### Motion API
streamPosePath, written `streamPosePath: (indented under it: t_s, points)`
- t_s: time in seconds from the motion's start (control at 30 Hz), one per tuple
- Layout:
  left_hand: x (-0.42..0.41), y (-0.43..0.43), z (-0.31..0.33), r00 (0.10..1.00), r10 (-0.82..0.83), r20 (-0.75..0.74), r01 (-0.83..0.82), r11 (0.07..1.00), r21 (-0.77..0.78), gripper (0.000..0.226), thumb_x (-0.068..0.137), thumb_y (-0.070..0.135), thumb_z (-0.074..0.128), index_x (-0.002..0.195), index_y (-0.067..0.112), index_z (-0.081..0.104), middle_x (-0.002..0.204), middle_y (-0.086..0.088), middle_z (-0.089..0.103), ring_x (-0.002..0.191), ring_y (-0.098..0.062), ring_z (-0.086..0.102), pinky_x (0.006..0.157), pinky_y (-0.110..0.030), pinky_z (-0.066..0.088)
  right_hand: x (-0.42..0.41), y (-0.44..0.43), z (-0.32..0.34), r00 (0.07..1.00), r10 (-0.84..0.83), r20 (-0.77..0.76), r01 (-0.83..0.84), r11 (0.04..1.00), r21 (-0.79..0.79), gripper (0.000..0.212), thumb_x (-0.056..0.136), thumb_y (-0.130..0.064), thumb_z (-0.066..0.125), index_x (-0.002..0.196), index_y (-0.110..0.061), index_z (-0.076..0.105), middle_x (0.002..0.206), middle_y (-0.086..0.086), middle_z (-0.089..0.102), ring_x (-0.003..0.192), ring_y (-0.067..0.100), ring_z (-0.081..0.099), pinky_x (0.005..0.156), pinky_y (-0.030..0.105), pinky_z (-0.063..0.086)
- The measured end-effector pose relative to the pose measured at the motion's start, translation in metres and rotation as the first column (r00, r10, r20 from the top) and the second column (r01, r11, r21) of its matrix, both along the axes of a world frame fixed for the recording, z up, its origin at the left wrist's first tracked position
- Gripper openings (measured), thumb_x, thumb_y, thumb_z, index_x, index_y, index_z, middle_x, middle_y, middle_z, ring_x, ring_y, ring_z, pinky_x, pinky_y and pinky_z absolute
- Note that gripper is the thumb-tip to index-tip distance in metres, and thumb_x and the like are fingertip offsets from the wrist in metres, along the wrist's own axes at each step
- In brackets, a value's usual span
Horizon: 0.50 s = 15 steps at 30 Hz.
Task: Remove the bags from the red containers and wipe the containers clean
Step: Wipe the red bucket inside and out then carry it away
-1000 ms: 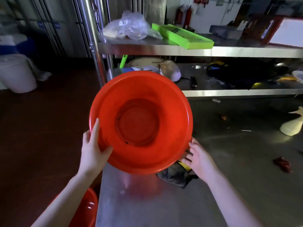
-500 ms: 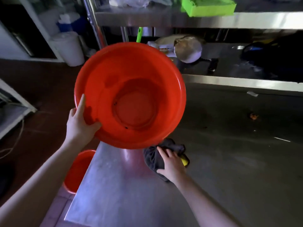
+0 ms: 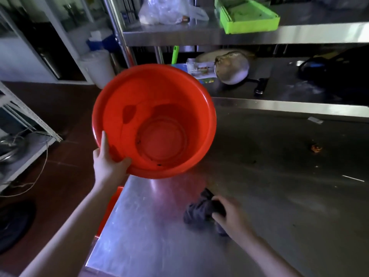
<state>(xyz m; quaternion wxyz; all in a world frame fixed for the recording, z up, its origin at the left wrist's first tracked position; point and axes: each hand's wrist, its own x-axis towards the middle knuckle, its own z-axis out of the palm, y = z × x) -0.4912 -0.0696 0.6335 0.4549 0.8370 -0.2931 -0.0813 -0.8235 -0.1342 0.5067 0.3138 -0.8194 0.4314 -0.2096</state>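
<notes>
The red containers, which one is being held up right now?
The big red basin, tilted open toward the camera and gripped at its rim by the left hand. The other red container sits low beside the steel table, mostly hidden.

I note a green tray on the upper steel shelf, beside a crumpled clear plastic bag; white bucket on floor.
</notes>
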Motion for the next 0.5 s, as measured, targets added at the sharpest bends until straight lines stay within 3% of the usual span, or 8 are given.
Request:
streamPosePath:
  t_s: [0.1,0.17,0.27,0.4,0.5]
  points:
    - [-0.007,0.003,0.001,0.998,-0.046,0.043,0.047,0.999,-0.026,0.107,0.062,0.025,0.071,0.153,0.041,0.018,0.118,-0.002,0.038,0.096,-0.014,0.043,0.086,-0.029,0.038,-0.01,-0.007,0.065,0.977,-0.089,0.195,0.087,0.996,0.015,0.043,0.074,0.004,0.073,0.099,-0.029,0.062,0.092,-0.011,0.067,0.09,0.007,0.063,0.08,0.009,0.043]
    - [-0.009,0.005,0.0,0.996,-0.071,0.045,0.074,0.996,-0.055,0.105,0.069,0.012,0.075,0.153,0.04,0.02,0.116,0.001,0.037,0.093,-0.01,0.043,0.082,-0.021,0.037,-0.017,-0.012,0.114,0.949,-0.098,0.299,0.103,0.995,0.0,0.04,0.078,-0.003,0.069,0.097,-0.037,0.058,0.091,-0.017,0.067,0.087,-0.006,0.059,0.079,0.001,0.038]
    - [-0.013,0.009,0.0,0.993,-0.113,0.042,0.116,0.989,-0.097,0.104,0.07,0.005,0.073,0.153,0.041,0.022,0.113,0.002,0.04,0.089,-0.007,0.046,0.068,-0.004,0.035,-0.014,-0.02,0.181,0.88,-0.09,0.467,0.138,0.988,-0.07,0.027,0.074,-0.027,0.056,0.099,-0.037,0.059,0.094,-0.021,0.066,0.087,-0.01,0.059,0.076,0.001,0.039]
    - [-0.023,0.016,-0.002,0.988,-0.153,-0.015,0.148,0.976,-0.159,0.102,0.072,0.005,0.072,0.151,0.047,0.021,0.117,0.002,0.043,0.094,-0.006,0.05,0.07,-0.005,0.037,0.008,-0.036,0.239,0.728,-0.105,0.677,0.242,0.964,-0.111,0.026,0.076,-0.027,0.055,0.097,-0.041,0.06,0.091,-0.02,0.065,0.088,-0.004,0.057,0.079,0.014,0.045]
    - [-0.034,0.028,-0.013,0.983,-0.183,-0.035,0.171,0.962,-0.211,0.103,0.074,0.004,0.073,0.149,0.051,0.021,0.119,0.004,0.044,0.097,0.014,0.048,0.072,-0.002,0.039,0.026,-0.033,0.258,0.788,-0.041,0.614,0.236,0.941,-0.241,0.034,0.078,-0.021,0.055,0.104,-0.044,0.057,0.099,-0.025,0.063,0.094,-0.01,0.056,0.082,0.006,0.041]
